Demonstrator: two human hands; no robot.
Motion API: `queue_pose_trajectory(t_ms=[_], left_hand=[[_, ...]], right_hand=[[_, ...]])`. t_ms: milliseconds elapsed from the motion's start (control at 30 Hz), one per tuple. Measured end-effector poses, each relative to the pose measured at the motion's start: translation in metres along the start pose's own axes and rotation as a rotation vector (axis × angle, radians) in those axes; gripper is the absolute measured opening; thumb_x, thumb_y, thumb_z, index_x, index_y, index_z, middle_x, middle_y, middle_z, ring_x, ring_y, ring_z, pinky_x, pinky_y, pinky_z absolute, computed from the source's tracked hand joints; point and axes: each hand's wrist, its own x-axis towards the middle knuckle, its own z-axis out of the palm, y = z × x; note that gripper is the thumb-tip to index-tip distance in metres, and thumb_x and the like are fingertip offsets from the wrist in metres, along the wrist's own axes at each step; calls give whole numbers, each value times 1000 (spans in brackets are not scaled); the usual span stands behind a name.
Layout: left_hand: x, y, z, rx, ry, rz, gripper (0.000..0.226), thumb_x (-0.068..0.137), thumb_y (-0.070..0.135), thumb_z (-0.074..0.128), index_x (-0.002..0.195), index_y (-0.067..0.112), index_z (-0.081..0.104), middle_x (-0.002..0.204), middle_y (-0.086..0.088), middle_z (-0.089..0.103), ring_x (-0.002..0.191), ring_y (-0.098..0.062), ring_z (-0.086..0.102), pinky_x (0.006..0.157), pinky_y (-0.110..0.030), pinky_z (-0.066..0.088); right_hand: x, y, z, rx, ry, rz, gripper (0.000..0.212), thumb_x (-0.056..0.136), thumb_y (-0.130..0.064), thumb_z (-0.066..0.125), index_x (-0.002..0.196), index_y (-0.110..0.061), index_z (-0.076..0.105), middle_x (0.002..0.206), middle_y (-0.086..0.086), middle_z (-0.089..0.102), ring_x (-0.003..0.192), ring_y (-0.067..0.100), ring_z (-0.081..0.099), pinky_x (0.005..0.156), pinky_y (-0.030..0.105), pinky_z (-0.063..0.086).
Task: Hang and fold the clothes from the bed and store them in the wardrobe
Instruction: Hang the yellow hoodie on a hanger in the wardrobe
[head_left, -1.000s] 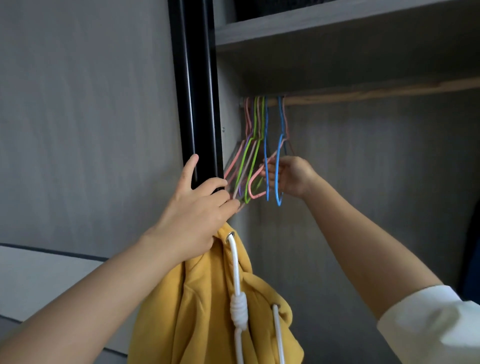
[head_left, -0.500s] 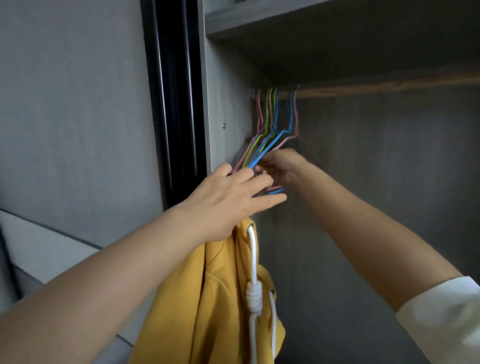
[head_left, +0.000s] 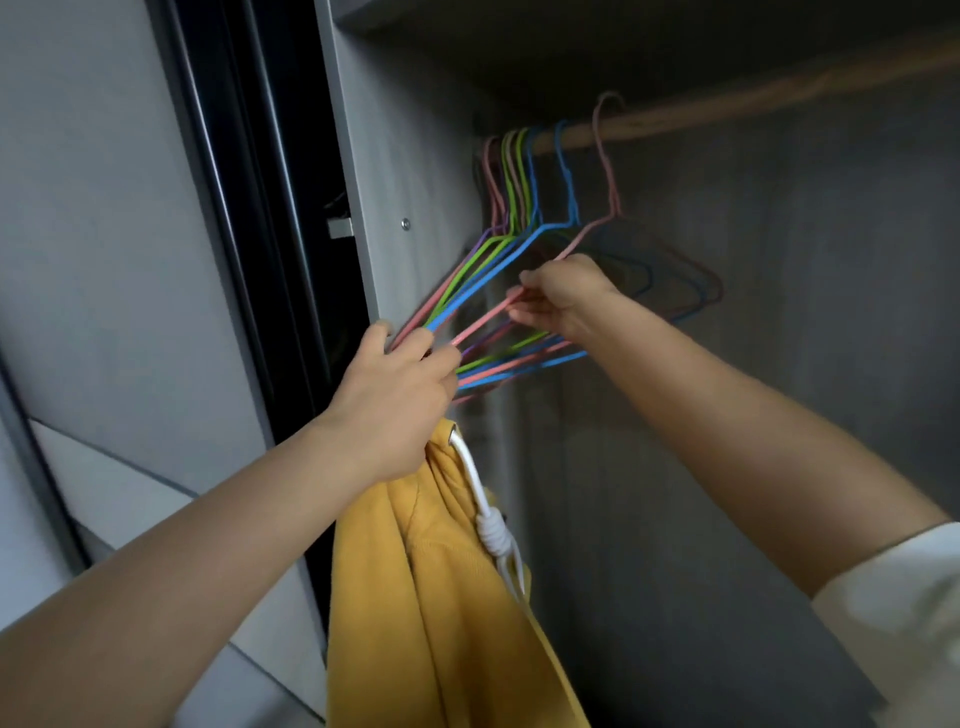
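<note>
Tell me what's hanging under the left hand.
Under the left hand hangs a yellow hoodie with a knotted white cord. The hand covers the top of the fabric, so the grip itself is hidden, and the hoodie's lower part runs out of frame.

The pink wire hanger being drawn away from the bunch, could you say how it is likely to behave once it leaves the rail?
The pink wire hanger looks thin, so probably light and slightly springy. Pinched by the right hand at one arm, it may swing. Its hook could snag the neighbouring blue hanger.
</note>
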Motion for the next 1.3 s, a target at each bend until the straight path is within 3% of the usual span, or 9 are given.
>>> queue_pose_trajectory(t_ms=[100,200,300,433,500,633,967,1167,1300], left_hand=[[-6,7,0,-92,-55,-7,68,31,10,77,99,8,70,100,-3,65,82,-26,62,72,-40,46],[-6,18,-2,-148,-142,-37,83,71,18,67,144,19,29,150,0,26,128,-23,38,99,-43,34],[-16,19,1,-212,9,53,93,35,7,82,123,19,57,133,-9,52,112,-31,53,78,-46,50],[-18,14,10,-306,209,66,96,32,-4,74,119,20,42,121,-8,39,100,-29,40,63,-39,52],[-16,15,-1,-370,128,35,86,40,-5,72,117,17,39,109,-11,43,93,-30,46,56,-35,50],[-14,16,-5,-330,-192,-87,46,82,8,52,124,17,37,117,-2,50,108,-26,53,68,-34,41],[-28,18,-1,-528,-94,-75,21,84,10,47,103,19,52,106,1,58,102,-25,56,69,-31,39],[-21,13,3,-1033,-114,-116,20,74,0,56,76,19,58,81,-4,61,90,-25,60,73,-29,46],[-28,20,-10,-1264,-156,-219,20,71,-6,62,84,9,66,72,3,54,83,-17,55,72,-24,41]], right_hand=[[-2,3,-1,21,36,-9,26,95,1,39,70,-4,42,58,10,50,23,8,47,30,19,44],[-2,7,-4,23,35,-9,27,96,0,36,70,-4,42,63,10,47,23,7,46,30,19,44],[-7,5,-8,-1,45,-32,30,96,-1,33,68,-5,41,62,8,45,23,6,45,30,16,42],[-20,2,-21,-4,94,-45,27,95,-1,27,71,-9,38,62,5,41,38,12,48,30,15,41],[-26,0,-28,-6,129,-39,28,95,-1,25,72,-11,35,63,4,37,48,15,46,31,15,41],[-38,-5,-40,4,189,-30,32,94,0,19,67,-12,32,49,2,34,37,10,36,29,10,31],[-92,-8,-64,-369,425,-236,31,98,-12,32,68,-16,36,52,3,27,19,2,23,32,3,19],[-163,51,-87,-546,508,-139,36,96,-11,40,61,-14,37,46,4,30,23,3,25,29,9,19],[-226,98,-101,-468,616,-84,43,94,-2,42,52,-11,38,32,-4,33,24,4,28,33,16,24]])
